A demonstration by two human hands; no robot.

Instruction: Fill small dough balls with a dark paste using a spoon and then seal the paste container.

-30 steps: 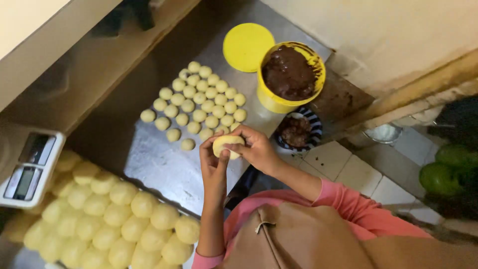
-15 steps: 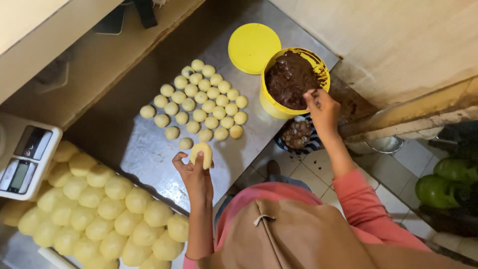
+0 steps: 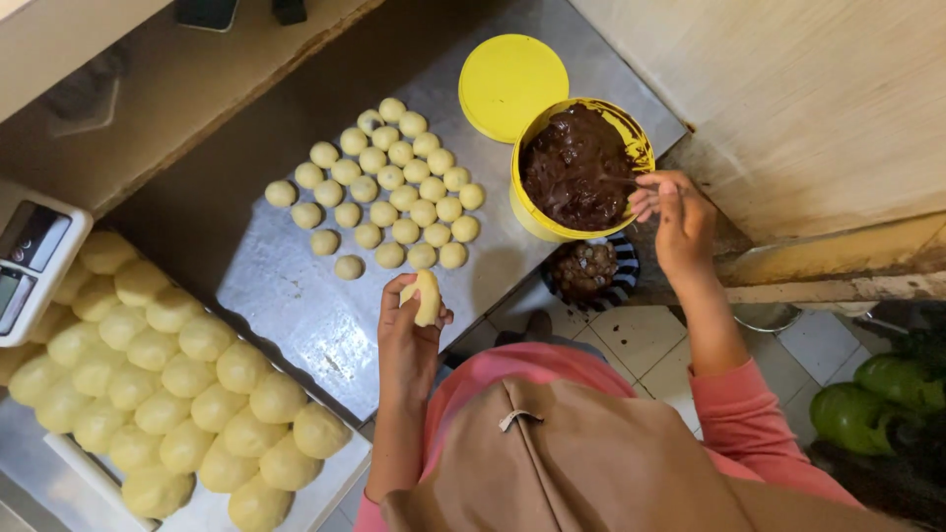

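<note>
Dough piece (image 3: 427, 297), soft, light and easily dented, sits cupped in left hand (image 3: 409, 330) fingers above the bench (image 3: 296, 296); best cradled underneath. Right hand (image 3: 680, 222) fingers pinch a utensil in the yellow tub (image 3: 527, 212).

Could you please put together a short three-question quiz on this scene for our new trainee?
1. True or false: the left hand holds a piece of dough.
2. Where is the right hand? A) on the scale B) at the rim of the yellow tub of dark filling C) on the tray of large dough balls
3. Fill in: the tub's lid lies flat on the metal table just ______ the tub, on the far side from the person.

Key:
1. True.
2. B; it grips a thin tool that dips into the filling.
3. Behind, touching or nearly touching the rim.
</note>
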